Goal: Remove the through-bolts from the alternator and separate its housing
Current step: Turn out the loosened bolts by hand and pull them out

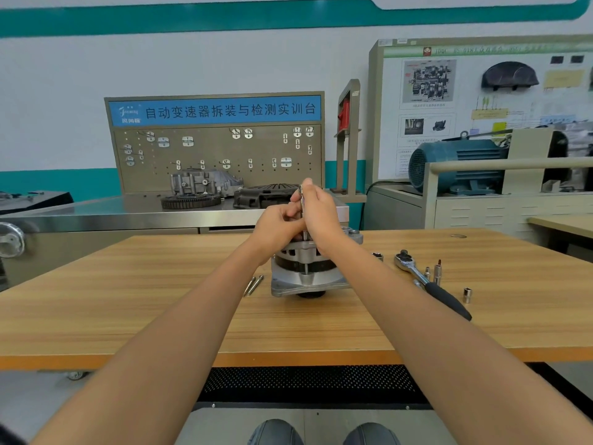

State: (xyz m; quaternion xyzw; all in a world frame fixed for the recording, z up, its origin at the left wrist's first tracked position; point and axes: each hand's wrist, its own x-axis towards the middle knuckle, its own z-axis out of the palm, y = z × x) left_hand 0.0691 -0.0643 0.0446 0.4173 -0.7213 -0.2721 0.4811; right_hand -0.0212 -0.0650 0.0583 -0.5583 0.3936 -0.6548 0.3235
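A silver alternator (305, 277) stands on end at the middle of the wooden table (160, 316). Above it, both my hands meet on a slim upright metal tool (302, 200) that reaches down to the housing's top. My right hand (317, 210) grips the tool's upper part. My left hand (278, 226) pinches its shaft lower down. Two loose through-bolts (253, 284) lie on the table just left of the alternator. A bolt shank (305, 268) shows in the housing's front gap.
A ratchet wrench (430, 282) with a black handle lies right of the alternator, with several sockets and bits (437, 270) beside it and a socket (378, 255) near the housing. Behind stand a steel bench with gearbox parts (205, 184), a pegboard and a blue motor (455, 165).
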